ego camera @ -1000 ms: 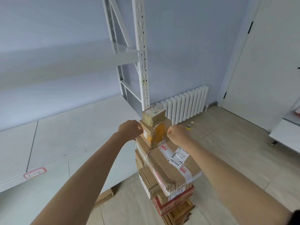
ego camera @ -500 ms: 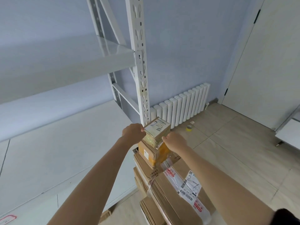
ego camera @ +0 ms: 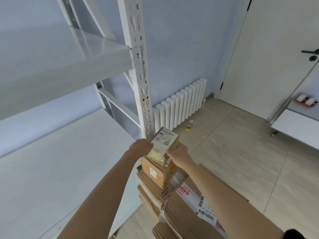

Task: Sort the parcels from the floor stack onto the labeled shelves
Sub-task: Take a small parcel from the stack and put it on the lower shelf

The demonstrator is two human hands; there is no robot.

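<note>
**Small taped parcel marked "2-2" gripped at the top of the stack**

Small cardboard parcel [ego camera: 164,146], wrapped in yellowish tape and bearing a white shipping label with "2-2" handwritten in black, sits at the very top of the floor stack of brown cardboard boxes [ego camera: 172,195]. It is tilted, its labelled face turned up toward the camera. Beneath it lies an orange-brown carton [ego camera: 156,172] with a small white sticker.

The left hand [ego camera: 140,147] grasps the parcel's left side, fingers curled against its edge. The right hand [ego camera: 178,155] grips the right side, thumb on the near corner and fingers wrapped round the far edge. Both forearms reach forward from the bottom of the view.

Just behind the parcel rises the white slotted upright [ego camera: 138,66] of a metal shelving unit; its pale grey shelf boards [ego camera: 60,152] spread to the left. A white ribbed radiator [ego camera: 181,104] stands against the blue wall, with a yellow tape roll [ego camera: 188,128] on the tiled floor near it. A white door [ego camera: 276,57] with a black handle is at right.
</note>
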